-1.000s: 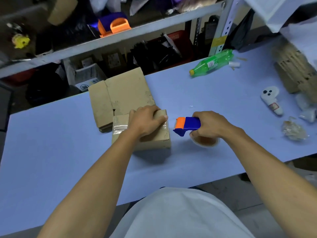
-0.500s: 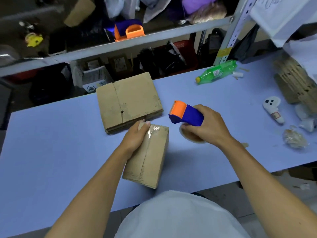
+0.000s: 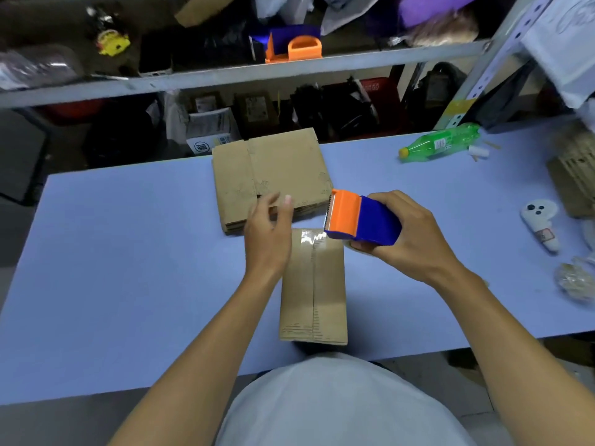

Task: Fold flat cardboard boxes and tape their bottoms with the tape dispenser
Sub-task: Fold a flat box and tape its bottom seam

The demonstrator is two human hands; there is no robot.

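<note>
Folded cardboard box (image 3: 314,286) lying lengthwise on the blue table (image 3: 128,268), its centre seam facing up with tape at the far end only; right hand (image 3: 409,239) grips the tape dispenser (image 3: 360,218) above that end, apparently to tape the seam, while the left hand (image 3: 267,233), fingers relaxed and empty, hovers beside the flat-box stack (image 3: 270,175).

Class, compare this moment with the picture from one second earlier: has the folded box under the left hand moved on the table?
Yes. The folded box has turned lengthwise and come toward the table's near edge, away from the stack of flat boxes it earlier touched.
</note>
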